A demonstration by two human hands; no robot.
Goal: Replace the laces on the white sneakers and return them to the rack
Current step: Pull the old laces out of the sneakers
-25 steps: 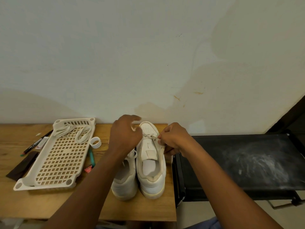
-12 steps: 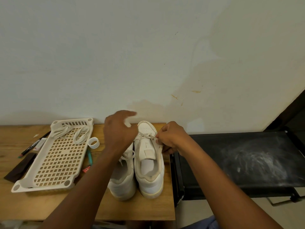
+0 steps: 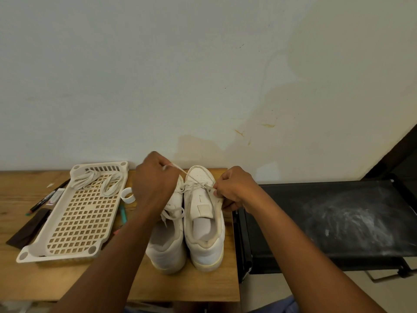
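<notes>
**Lacing the right-hand sneaker, toe end first**

Stained pale wall behind, and a wooden table (image 3: pixel 67 281) pushed up against it, so there's not much room past the toes. Both white sneakers sit side by side near the table's right edge, heels toward the person, toes at the wall, so their long axis runs straight away from them. The right sneaker (image 3: pixel 204 213) is the one being worked on.

Left hand (image 3: pixel 153 184) is curled round the lace (image 3: pixel 180 171), pulling it up and to the left from the eyelets near the toe. Right hand (image 3: pixel 233 190) pinches the sneaker's right edge by the eyelets, maybe also the other lace end, can't tell. Both hands are right on it; the right one looks nearer the next free eyelet, I'd say.

The left sneaker (image 3: pixel 168 242) touches it and sits under the left wrist, so it'll probably crowd that side. Over on the left there's a perforated plastic tray (image 3: pixel 74 224) with another lace (image 3: pixel 97 180) lying in it, a roll of tape (image 3: pixel 128 195) just beside it, and pens (image 3: pixel 48 196) further left. Black rack (image 3: pixel 338 222) is just right of the table.
</notes>
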